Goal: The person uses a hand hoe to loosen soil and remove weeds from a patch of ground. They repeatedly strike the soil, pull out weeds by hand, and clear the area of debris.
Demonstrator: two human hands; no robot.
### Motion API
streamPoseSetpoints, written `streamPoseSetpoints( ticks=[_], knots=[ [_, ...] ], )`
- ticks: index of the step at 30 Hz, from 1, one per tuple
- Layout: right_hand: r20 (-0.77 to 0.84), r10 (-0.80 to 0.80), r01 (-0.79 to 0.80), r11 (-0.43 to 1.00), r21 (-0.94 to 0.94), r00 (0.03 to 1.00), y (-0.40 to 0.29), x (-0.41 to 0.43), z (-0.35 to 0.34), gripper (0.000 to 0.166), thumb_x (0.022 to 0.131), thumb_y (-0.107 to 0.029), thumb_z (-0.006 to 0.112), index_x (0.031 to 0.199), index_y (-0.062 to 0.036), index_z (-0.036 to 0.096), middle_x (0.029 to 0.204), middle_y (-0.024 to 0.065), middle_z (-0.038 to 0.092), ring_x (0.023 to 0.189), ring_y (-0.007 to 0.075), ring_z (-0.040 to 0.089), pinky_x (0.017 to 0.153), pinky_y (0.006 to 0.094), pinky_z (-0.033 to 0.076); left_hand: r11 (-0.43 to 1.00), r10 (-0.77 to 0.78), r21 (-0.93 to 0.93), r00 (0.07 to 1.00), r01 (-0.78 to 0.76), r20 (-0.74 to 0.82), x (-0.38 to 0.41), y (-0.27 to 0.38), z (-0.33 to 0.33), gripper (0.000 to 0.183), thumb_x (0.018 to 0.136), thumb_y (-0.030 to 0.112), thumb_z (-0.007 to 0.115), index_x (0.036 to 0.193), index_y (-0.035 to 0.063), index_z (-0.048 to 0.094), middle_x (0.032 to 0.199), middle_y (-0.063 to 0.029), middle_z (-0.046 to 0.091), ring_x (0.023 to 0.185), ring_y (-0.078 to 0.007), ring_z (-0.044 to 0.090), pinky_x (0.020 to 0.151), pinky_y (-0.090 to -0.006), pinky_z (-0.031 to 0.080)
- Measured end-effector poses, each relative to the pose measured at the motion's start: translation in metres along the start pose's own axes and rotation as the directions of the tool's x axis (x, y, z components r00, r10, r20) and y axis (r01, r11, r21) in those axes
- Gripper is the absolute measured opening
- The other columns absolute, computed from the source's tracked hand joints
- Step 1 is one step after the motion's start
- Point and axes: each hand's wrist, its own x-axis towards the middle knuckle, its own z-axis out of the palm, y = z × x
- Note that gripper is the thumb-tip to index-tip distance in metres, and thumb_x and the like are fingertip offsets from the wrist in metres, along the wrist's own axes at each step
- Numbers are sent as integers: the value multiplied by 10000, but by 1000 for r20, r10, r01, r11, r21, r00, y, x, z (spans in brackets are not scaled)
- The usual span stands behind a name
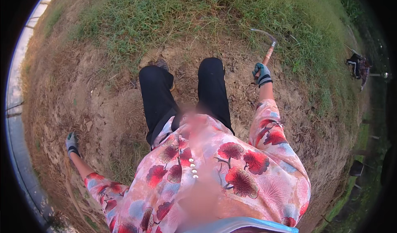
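Observation:
Gripped in my right hand (262, 72) is a sickle (268, 53). Its wooden handle points away from me, and the curved metal blade bends to the left over the edge of the grass (186, 12). My left hand (71, 142) is stretched far out to the left, above or on dry bare soil (105, 108). It is small in view, so its finger posture is unclear and I see nothing held in it. Both hands wear grey-green work gloves with dark cuffs. My knees, in black trousers (211, 81), are bent before me.
A pale concrete strip (15, 87) curves along the left rim. Another person (359, 66) is bent over in the grass at the far right. Dry stalks and clods litter the soil. A long root or branch (73, 195) lies at lower left.

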Motion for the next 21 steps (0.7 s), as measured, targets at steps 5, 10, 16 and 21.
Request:
streamPoseSetpoints(
  ticks=[5,10,16,21],
  knots=[
    [-32,207,-208,978,-14,978,62,10,15,196,829,-131,499,643,-141,440,501,-21,429,390,154,401,358,297,359,896,422,42,878,-442,223,21,152,90,292,844,182,594,1110,65,580,978,-17,630,826,-104,576,703,-243,449],
    [-24,279,-277,959,61,960,100,40,21,243,844,-157,478,610,-162,412,495,-17,428,388,162,395,374,296,373,734,615,-146,558,-663,557,-93,293,257,349,847,170,587,1156,19,527,1043,-40,606,871,-113,565,788,-246,450],
    [-105,394,-400,915,-49,913,119,93,48,160,804,-168,571,669,-151,488,511,-19,457,412,147,446,401,308,412,714,525,-298,203,-634,827,-223,378,400,362,815,171,600,1136,21,527,1025,-82,590,939,-166,565,835,-284,449],
    [-110,191,-179,978,103,975,104,165,98,112,795,-150,596,747,-111,504,559,3,488,412,143,455,371,315,396,524,425,-255,-10,-813,905,-261,396,509,402,808,260,590,1139,37,539,1020,-111,587,935,-208,570,850,-310,435]
  ],
)
